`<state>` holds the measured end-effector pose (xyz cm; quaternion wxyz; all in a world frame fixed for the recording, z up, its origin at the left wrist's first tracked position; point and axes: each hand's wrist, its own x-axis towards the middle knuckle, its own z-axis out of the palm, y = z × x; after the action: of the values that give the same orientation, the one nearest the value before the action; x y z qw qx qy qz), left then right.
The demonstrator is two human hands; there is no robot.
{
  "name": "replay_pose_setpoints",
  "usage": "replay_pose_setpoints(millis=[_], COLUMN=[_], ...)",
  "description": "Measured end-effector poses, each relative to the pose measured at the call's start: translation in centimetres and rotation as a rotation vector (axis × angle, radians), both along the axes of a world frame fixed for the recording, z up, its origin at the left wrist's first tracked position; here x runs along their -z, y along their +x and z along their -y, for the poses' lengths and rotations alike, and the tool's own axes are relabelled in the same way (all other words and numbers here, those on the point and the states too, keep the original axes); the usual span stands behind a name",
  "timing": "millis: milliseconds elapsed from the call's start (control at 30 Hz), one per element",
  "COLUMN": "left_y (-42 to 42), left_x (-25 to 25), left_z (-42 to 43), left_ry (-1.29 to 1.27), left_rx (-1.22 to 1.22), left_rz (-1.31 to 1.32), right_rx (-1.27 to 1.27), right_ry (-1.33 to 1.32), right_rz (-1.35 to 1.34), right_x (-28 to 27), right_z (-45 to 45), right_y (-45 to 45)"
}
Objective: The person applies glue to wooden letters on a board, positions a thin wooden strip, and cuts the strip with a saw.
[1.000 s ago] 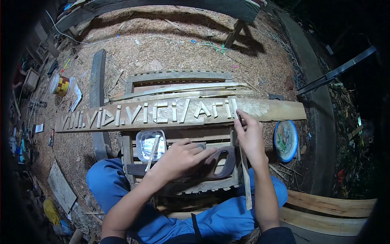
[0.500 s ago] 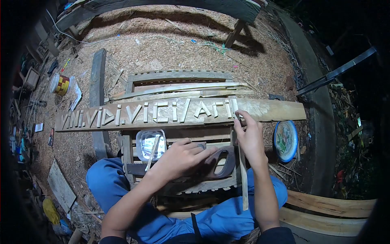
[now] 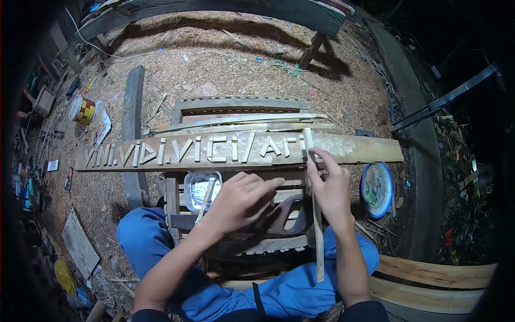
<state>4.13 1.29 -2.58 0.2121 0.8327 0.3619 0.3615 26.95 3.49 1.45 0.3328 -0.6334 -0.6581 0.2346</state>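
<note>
A long plank (image 3: 375,149) lies crosswise, bearing pale wood-strip letters (image 3: 217,149) that read "VINI.VIDI.VICI/Ari". Pinched in my right hand (image 3: 330,188) is a long thin wood strip (image 3: 319,244); its top end lies over the plank beside the last letter, and its lower end hangs toward my lap. My left hand (image 3: 244,198) is closed above the handsaw (image 3: 288,217), its underside hidden, so anything it holds cannot be made out. Left of that hand stands a clear square tub (image 3: 189,192) with a stick (image 3: 205,199) leaning in it.
A slatted wooden frame (image 3: 173,206) supports the work. To the right is a blue-rimmed round dish (image 3: 390,188). Loose strips (image 3: 241,119) lie beyond the plank, a yellow-red bucket (image 3: 83,111) stands at left, and boards (image 3: 429,292) lie at lower right.
The view has shifted slightly. My left hand has lifted a little from the saw, its fingers now raised. The strip in my right hand has moved up, its top end now reaching across the plank.
</note>
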Motion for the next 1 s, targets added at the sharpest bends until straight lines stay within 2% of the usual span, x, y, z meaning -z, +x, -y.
replay_pose_setpoints(millis=[33,100,167,233,300,400,533,600,733,833,1000], left_y=[0.2,0.4,0.2,0.6,0.1,-0.3,-1.3,-1.6,-2.4,-3.2,-3.6], left_x=[-0.1,-0.2,-0.6,-1.0,-1.4,-1.3,-0.8,-0.7,-1.0,-1.0,-0.7], left_z=[0.1,0.2,0.7,1.2,1.7,2.5,3.1,3.2,3.8,4.1,4.3], left_ry=[0.004,-0.072,-0.146,-0.318,-0.368,-0.471,-0.504,-0.57,-0.529,-0.554,-0.54], left_rx=[-0.006,-0.109,-0.125,-0.212,-0.24,-0.267,-0.26,-0.239,-0.263,-0.26,-0.29], left_rz=[-0.001,0.233,0.251,0.523,0.546,0.748,0.784,0.893,0.901,0.877,0.864], right_rx=[-0.006,-0.078,-0.159,-0.206,-0.307,-0.378,-0.359,-0.379,-0.465,-0.489,-0.518], right_ry=[0.004,0.033,0.093,0.057,0.274,0.407,0.366,0.38,0.504,0.431,0.497], right_rz=[-0.001,-0.001,-0.071,-0.137,-0.083,-0.087,-0.094,-0.098,-0.122,-0.106,-0.005], right_x=[-0.7,-2.0,-2.0,-2.2,-1.6,-0.8,-0.7,-0.3,0.4,0.0,0.7], right_z=[0.5,1.5,2.3,3.3,3.6,4.2,5.0,5.1,4.8,5.2,4.4], right_y=[-0.7,-2.4,-3.7,-5.1,-6.1,-7.6,-9.0,-9.5,-10.3,-10.3,-9.9])
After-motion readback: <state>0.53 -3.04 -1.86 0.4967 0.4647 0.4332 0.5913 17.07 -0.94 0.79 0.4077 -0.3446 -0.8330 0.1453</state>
